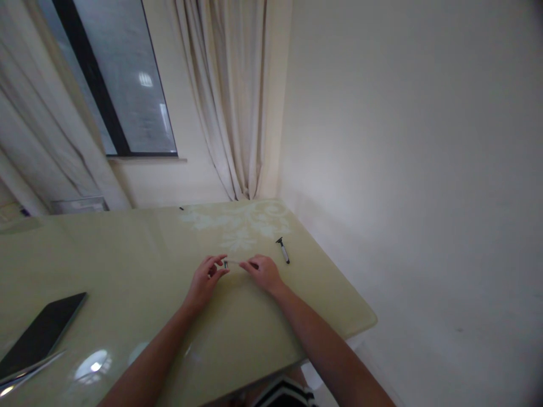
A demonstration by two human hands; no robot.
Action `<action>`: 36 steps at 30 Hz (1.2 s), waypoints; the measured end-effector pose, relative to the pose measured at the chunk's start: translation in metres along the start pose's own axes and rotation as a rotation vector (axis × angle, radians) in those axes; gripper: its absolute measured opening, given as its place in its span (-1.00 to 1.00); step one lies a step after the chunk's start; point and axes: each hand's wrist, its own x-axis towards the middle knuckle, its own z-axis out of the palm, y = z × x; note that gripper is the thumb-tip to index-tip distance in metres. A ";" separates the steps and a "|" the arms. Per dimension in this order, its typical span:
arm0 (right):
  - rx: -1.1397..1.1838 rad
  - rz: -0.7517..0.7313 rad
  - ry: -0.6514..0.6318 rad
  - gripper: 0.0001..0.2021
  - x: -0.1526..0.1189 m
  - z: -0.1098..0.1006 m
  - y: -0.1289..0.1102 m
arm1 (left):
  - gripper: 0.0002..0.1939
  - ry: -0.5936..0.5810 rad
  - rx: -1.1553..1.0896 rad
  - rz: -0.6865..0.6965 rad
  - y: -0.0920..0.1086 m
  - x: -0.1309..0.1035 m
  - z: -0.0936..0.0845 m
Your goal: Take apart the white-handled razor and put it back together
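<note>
Over the tabletop [139,254], I had left hand [206,278] clamped, thumb and finger slightly apart, on a small dark piece [226,264]; right hand [263,273] pinched a thin pale strip [233,262] at piece's 3 o'clock.

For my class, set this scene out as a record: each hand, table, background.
Left hand: small piece pinched, too small to identify
Right hand: thin pale tool, pointing toward the small piece
Table, right side: razor, lying apart from the hands
Table, left side: dark flat panel
Table, far edge: small dark object
Background: window, curtains
</note>
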 end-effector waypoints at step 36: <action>-0.011 -0.028 0.017 -0.38 -0.001 0.000 0.001 | -0.64 -0.008 -0.019 0.043 -0.006 0.000 0.003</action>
